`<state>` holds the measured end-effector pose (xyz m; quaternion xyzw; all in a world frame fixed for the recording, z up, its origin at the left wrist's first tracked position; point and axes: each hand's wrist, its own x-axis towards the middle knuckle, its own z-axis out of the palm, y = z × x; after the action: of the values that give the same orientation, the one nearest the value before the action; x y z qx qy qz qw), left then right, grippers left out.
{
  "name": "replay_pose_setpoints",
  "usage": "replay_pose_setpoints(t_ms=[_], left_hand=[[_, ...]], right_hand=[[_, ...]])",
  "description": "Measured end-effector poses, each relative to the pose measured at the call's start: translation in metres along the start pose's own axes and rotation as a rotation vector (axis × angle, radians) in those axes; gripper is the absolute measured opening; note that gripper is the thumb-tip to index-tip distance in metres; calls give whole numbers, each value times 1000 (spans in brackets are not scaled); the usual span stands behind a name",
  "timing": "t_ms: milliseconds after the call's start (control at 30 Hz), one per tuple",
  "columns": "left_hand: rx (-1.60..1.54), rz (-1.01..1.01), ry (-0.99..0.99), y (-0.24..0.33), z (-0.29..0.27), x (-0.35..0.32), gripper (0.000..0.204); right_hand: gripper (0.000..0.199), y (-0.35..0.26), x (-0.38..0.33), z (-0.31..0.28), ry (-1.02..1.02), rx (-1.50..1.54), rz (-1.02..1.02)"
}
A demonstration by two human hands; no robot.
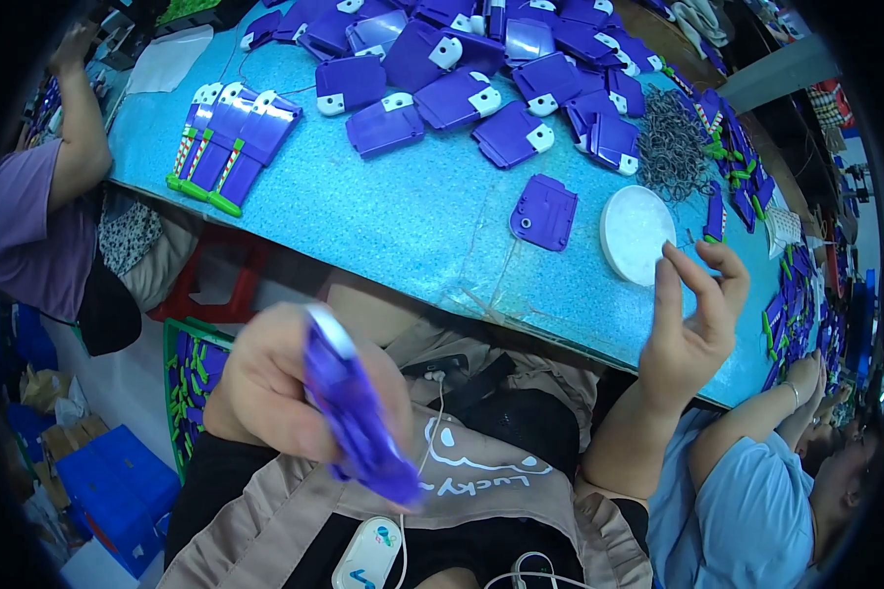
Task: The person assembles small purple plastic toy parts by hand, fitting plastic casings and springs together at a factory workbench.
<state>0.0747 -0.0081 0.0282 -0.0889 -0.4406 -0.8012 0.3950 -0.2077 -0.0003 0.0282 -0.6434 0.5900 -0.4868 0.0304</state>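
Close to me, my left hand (300, 383) is closed around a purple plastic panel (359, 422) with a white edge piece. The panel is tilted and smeared by motion. My right hand (695, 324) is raised at the near edge of a round white dish (636, 234), thumb and forefinger tips together in a pinch. Whatever is between them is too small to make out. Left of the dish lies a flat purple panel (545, 211) with a small round metal part near one corner. Beyond the dish is a heap of small grey metal springs (673, 142).
Purple panels with white corners (432, 79) are piled along the far side of the blue table (363, 211). Several green-ended assemblies (231, 142) lie at left. A green crate (192, 383) of parts stands beside me. Co-workers sit at left (44, 211) and right (756, 491).
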Motion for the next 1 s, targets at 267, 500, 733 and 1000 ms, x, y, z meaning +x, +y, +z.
replay_pose_setpoints(t_ms=[267,500,733,1000], left_hand=[[283,-406,688,-34,22,37,30],[606,-167,663,-65,22,41,27],[918,-146,500,-60,19,43,31],[1107,-126,403,-53,16,42,30]], right_hand=[[64,-12,-21,12,-455,1488,349],[80,-31,-37,16,-429,351,-19],[63,-22,-39,33,-182,565,-3],[53,-38,-45,44,-192,831,298]])
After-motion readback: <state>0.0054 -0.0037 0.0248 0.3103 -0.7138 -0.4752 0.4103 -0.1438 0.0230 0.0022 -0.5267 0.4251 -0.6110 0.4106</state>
